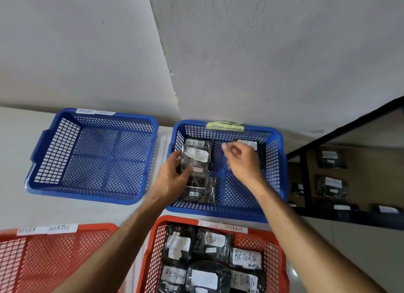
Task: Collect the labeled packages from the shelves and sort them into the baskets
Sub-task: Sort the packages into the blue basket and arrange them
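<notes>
Nearest me, black plastic-wrapped packages with white RETURN labels fill the red mesh basket. Beyond it, over the left side of the blue mesh basket tagged RETURN OVERDUE, my left hand grips a black labelled package. My right hand hovers mid-basket, fingers loosely curled, holding nothing. Another black package lies by the basket's near-left corner.
</notes>
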A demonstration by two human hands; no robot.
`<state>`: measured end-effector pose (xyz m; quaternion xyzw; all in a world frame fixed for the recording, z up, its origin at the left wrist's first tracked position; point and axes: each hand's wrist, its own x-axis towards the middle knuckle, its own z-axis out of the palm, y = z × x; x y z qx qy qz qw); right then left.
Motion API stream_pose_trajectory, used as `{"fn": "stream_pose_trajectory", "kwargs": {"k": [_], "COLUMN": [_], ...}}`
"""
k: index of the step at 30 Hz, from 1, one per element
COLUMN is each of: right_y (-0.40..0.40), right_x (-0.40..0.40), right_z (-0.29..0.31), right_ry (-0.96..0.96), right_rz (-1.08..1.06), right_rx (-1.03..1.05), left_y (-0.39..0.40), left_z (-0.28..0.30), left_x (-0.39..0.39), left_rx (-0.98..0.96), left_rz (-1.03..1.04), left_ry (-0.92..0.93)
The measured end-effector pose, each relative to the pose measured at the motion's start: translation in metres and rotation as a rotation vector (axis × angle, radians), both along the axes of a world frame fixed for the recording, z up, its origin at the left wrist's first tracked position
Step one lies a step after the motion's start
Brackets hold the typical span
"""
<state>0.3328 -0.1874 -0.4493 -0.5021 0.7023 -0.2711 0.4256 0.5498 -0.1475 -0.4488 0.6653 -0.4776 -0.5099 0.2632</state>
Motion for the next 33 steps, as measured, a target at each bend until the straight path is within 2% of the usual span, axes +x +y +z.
{"fn": "stream_pose_trajectory", "kwargs": {"k": [2,3,6,8,13,19,22,27,33], "right_y": [0.021,0.031,0.048,0.046,0.019,-0.012,-0.015,0.026,0.064], "right_x": [-0.026,-0.035,-0.055,-0.059,-0.059,-0.07,-0.073,-0.073,-0.07], "right_z": [0.009,0.007,-0.018,-0.029,-0.052,-0.051,-0.037,-0.015,-0.028], "right_ry": [-0.212,-0.178,0.244,0.475,0.67,0.736,0.693,0.728,0.833], "right_rz": [0.079,0.111,0.02,0.097,0.485,0.609,0.609,0.734,0.797], "right_rx": [0.245,0.28,0.057,-0.073,-0.008,-0.068,-0.018,0.063,0.152], "left_y": [0.002,0.002,0.006,0.009,0.009,0.005,0.004,0.003,0.002], "left_z": [-0.006,-0.011,-0.025,-0.032,-0.039,-0.042,-0.044,-0.045,-0.043], "left_x": [-0.02,-0.029,-0.047,-0.051,-0.044,-0.036,-0.033,-0.027,-0.024], "left_rx": [0.077,0.114,0.173,0.184,0.191,0.215,0.211,0.183,0.146], "left_rz": [-0.027,-0.041,-0.057,-0.059,-0.069,-0.042,-0.02,0.021,0.169], "left_ry": [0.025,0.031,-0.01,-0.04,-0.095,-0.068,-0.061,-0.019,-0.007]}}
